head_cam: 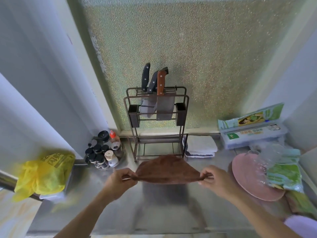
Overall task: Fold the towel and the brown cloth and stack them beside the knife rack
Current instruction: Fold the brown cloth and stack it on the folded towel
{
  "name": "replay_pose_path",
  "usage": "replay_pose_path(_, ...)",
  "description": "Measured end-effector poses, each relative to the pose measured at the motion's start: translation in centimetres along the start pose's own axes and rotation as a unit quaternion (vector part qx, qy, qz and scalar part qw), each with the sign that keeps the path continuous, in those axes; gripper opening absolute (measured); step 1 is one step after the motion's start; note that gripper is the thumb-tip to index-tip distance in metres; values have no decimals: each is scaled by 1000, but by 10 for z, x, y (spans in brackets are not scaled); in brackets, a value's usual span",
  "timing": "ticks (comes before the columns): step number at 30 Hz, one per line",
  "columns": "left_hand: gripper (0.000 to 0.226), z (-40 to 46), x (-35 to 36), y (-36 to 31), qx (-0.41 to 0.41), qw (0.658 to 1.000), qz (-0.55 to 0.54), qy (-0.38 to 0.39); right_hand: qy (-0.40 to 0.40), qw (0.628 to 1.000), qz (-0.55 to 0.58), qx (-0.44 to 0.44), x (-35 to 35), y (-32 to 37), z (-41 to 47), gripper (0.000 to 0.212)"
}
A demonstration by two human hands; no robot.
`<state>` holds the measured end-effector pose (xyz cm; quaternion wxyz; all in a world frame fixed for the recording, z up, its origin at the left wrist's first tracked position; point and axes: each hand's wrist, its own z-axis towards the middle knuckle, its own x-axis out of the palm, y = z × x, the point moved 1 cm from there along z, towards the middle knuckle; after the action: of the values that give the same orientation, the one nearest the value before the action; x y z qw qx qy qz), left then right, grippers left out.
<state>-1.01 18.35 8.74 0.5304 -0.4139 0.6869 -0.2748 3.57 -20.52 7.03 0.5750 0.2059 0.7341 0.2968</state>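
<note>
The brown cloth (167, 170) is stretched between both hands above the steel counter, just in front of the knife rack (156, 124). My left hand (121, 182) pinches its left corners and my right hand (214, 178) pinches its right corners. The cloth's far edge bulges up and away from me, and its shadow falls on the counter below. A folded white towel (200, 146) lies on the counter right beside the rack's right leg. The rack is a brown wire stand that holds several knives and cleavers.
A round tray of spice jars (103, 152) stands left of the rack. A yellow plastic bag (44, 174) sits at the far left. On the right are a pink plate (248, 179), crumpled clear wrap, green packets and a cling-film box (252, 131).
</note>
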Motion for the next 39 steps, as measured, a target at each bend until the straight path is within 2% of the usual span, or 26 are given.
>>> replay_pose_path(5, 45, -21, 46, 86, -23, 997, 60, 46, 55, 997, -21, 56, 83, -63, -38, 35)
replay_pose_path(9, 34, -42, 70, 128, -42, 990, 96, 99, 86, 991, -11, 101, 125, -89, -65, 50)
replay_pose_path(12, 30, -45, 73, 142, -65, 987, 106, 98, 102, 988, -8, 116, 134, -96, -72, 41)
replay_pose_path(17, 11, -9, 67, 142, -119, 988, 81, 47, 48, 988, 22, 143, 126, -79, -33, 26)
replay_pose_path(20, 15, 26, 63, 131, -121, 990, 66, 5, -4, 989, 30, 145, 120, -69, 11, 15)
replay_pose_path(23, 25, 63, 63, 125, -128, 990, 63, -16, -20, 984, 32, 171, 120, -62, 51, 12)
replay_pose_path(26, 25, 93, 66, 125, -146, 986, 67, -36, -26, 981, 29, 192, 124, -66, 83, 15)
replay_pose_path(32, 6, 128, 78, 138, -187, 976, 95, -62, -27, 975, 0, 220, 139, -86, 113, 15)
replay_pose_path(35, 12, 130, 85, 144, -198, 971, 112, -71, -25, 974, 3, 227, 145, -92, 115, 15)
replay_pose_path(39, 28, 120, 88, 141, -190, 966, 133, -115, -71, 963, 45, 255, 146, -89, 106, 22)
